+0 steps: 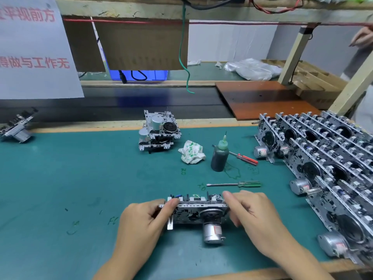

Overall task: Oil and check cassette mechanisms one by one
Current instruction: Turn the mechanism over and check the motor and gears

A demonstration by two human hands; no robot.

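Head view: I hold one cassette mechanism [198, 212] between both hands, near the front edge of the counter [60, 178], roughly at its middle. My left hand [141, 223] grips the mechanism's left end, thumb curled over the top rail, fingers wrapped behind. My right hand [254, 213] pinches the right end, thumb tip on the top edge, other fingers curled under it. The mechanism stands on edge, its motor [212, 232] pointing toward me and touching the green mat.

Just behind the mechanism lies a green-handled screwdriver [235, 184], flat, tip pointing left. Further back stands an oil bottle [219, 158], upright, dark, with a needle nozzle. A red-handled screwdriver [241, 157] lies just right of the bottle, partly behind it. A crumpled cloth [191, 152] sits left of the bottle, apart from it.

Near the back edge, middle, a small stack of mechanisms [158, 131] sits. Along the right edge a big batch of mechanisms [327, 164] leans in rows, motors sticking out on the left side. One more mechanism [17, 128] sits at the back left corner, partly blurred.

Beyond the counter: a dark conveyor belt [141, 106], a brown board [260, 100], a white paper sign [30, 47] with red characters at upper left. Another person's hand [362, 38] shows at the upper right edge.
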